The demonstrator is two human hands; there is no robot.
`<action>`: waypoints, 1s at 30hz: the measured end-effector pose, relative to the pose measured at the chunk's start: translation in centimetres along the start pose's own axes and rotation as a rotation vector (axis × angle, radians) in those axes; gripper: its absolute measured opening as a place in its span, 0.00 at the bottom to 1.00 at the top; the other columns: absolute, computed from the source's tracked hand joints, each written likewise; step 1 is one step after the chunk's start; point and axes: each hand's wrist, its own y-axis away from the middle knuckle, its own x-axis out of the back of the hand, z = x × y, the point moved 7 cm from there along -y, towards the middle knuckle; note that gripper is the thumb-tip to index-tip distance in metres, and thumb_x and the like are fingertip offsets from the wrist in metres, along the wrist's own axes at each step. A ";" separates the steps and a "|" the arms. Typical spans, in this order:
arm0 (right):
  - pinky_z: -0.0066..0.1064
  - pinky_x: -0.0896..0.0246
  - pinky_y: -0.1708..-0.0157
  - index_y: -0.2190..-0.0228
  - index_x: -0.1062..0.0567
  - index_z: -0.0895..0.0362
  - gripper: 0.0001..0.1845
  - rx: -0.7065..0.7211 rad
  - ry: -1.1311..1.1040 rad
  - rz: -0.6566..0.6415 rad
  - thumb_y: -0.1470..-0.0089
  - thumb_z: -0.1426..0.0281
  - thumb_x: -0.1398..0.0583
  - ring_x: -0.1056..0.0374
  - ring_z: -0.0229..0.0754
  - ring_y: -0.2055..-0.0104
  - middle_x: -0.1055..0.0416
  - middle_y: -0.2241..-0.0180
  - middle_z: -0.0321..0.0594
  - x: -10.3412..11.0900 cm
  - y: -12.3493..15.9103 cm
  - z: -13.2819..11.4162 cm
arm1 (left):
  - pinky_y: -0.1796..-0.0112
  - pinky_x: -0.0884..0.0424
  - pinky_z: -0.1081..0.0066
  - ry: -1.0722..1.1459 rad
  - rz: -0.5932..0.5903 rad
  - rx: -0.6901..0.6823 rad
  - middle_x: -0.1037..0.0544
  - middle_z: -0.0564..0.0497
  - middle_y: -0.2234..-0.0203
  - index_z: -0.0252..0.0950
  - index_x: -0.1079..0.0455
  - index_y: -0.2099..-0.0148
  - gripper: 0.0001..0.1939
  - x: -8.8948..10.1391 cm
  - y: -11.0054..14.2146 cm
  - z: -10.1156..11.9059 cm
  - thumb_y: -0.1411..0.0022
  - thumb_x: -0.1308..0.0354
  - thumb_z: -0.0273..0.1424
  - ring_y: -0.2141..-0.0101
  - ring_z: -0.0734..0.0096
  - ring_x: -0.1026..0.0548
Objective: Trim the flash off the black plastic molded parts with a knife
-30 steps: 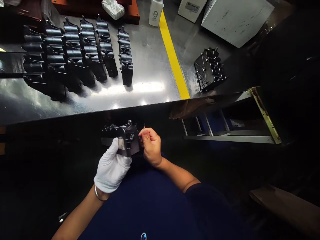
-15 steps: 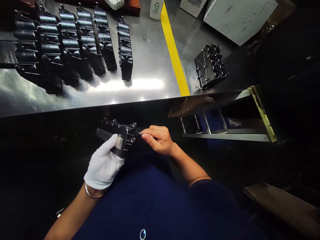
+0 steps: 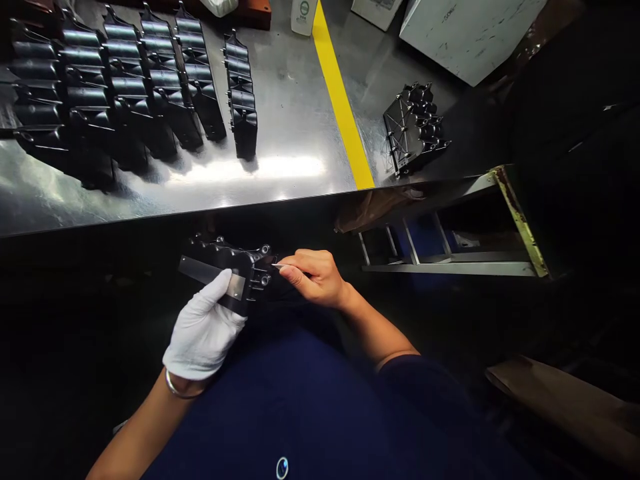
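My left hand (image 3: 205, 330), in a white glove, grips a black moulded plastic part (image 3: 225, 265) below the table's front edge, over my lap. My bare right hand (image 3: 315, 275) pinches a small thin blade (image 3: 278, 265) whose tip touches the part's right end. Both hands are closed. On the table, rows of several similar black parts (image 3: 135, 93) lie at the left. One more black part (image 3: 415, 127) lies alone right of the yellow stripe.
The shiny metal table (image 3: 280, 133) carries a yellow stripe (image 3: 340, 100). A white bottle (image 3: 301, 15) and white boxes (image 3: 465, 30) stand at the back. A metal frame rack (image 3: 460, 227) sits under the table's right end. Brown cardboard (image 3: 565, 407) lies at lower right.
The part has tilted flatter and shifted left in my left hand. My right hand turned from upright to sideways, bringing the blade tip to the part's right end.
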 end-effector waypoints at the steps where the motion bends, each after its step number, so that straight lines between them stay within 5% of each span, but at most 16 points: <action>1: 0.27 0.36 0.73 0.69 0.18 0.58 0.22 0.005 -0.005 -0.002 0.33 0.60 0.46 0.34 0.34 0.77 0.25 0.77 0.40 0.0 0.0 0.0 | 0.62 0.19 0.75 -0.010 0.003 -0.012 0.16 0.50 0.72 0.33 0.26 0.48 0.22 -0.1 0.1 0.0 0.26 0.62 0.20 0.73 0.73 0.17; 7: 0.29 0.35 0.72 0.69 0.18 0.58 0.23 -0.028 0.025 0.046 0.34 0.58 0.46 0.34 0.36 0.76 0.25 0.76 0.41 -0.4 0.3 1.0 | 0.67 0.19 0.77 -0.100 0.060 -0.069 0.16 0.50 0.73 0.34 0.29 0.42 0.25 -0.7 0.7 0.0 0.27 0.64 0.17 0.74 0.72 0.17; 16: 0.29 0.35 0.71 0.69 0.19 0.59 0.23 -0.067 -0.009 0.146 0.34 0.57 0.45 0.34 0.36 0.76 0.23 0.74 0.43 -1.6 0.4 1.6 | 0.69 0.21 0.81 -0.119 0.094 -0.116 0.17 0.53 0.77 0.33 0.26 0.67 0.26 -0.4 0.4 0.6 0.28 0.64 0.16 0.78 0.77 0.19; 21: 0.30 0.34 0.68 0.70 0.19 0.58 0.26 -0.159 -0.039 0.142 0.35 0.53 0.46 0.32 0.37 0.74 0.22 0.73 0.43 -2.5 0.3 2.8 | 0.68 0.21 0.82 -0.175 0.078 -0.116 0.18 0.54 0.78 0.32 0.26 0.68 0.26 -0.1 0.3 0.8 0.28 0.64 0.16 0.80 0.78 0.20; 27: 0.32 0.32 0.63 0.71 0.18 0.58 0.31 -0.491 -0.115 0.359 0.40 0.45 0.45 0.27 0.40 0.67 0.22 0.72 0.42 -0.1 1.2 7.2 | 0.74 0.21 0.78 -0.217 0.164 -0.091 0.21 0.53 0.82 0.34 0.27 0.74 0.27 1.9 1.3 0.2 0.34 0.61 0.12 0.82 0.73 0.21; 30: 0.33 0.31 0.63 0.70 0.18 0.58 0.29 -0.394 -0.151 0.245 0.39 0.46 0.44 0.26 0.41 0.67 0.21 0.70 0.43 0.0 1.3 5.6 | 0.68 0.20 0.78 -0.148 0.101 -0.071 0.21 0.55 0.82 0.35 0.26 0.73 0.25 2.2 0.8 0.4 0.34 0.59 0.12 0.81 0.76 0.21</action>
